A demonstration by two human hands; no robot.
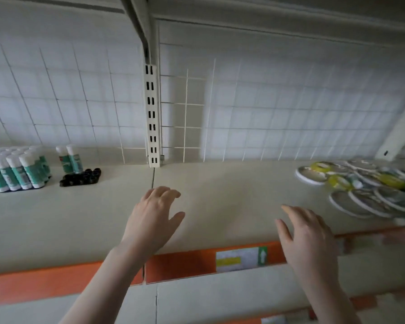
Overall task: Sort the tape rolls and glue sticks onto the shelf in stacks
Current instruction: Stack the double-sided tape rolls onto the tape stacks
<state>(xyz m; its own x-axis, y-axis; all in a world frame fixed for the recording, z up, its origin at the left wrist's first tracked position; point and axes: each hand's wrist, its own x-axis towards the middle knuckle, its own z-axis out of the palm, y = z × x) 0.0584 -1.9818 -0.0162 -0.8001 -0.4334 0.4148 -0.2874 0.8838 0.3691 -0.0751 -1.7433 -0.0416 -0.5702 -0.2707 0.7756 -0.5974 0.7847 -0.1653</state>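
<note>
Far left of the fingers, on the shelf (220,183): a big bunch of glue sticks (17,169), packed too tight and cut off at the edge to count. Beside it, two more glue sticks (69,159) standing in a black tray (81,177). Far right of the fingers: a pile of tape rolls (369,188), blurry, overlapping, cut off, too many to count. Between them, two hands. Left hand (153,220) hovering, fingers loosely bent and apart, holding nothing. Right hand (309,239) flat, fingers spread, holding nothing. One paper label (241,258) on the orange shelf edge (56,281) below the right hand.
</note>
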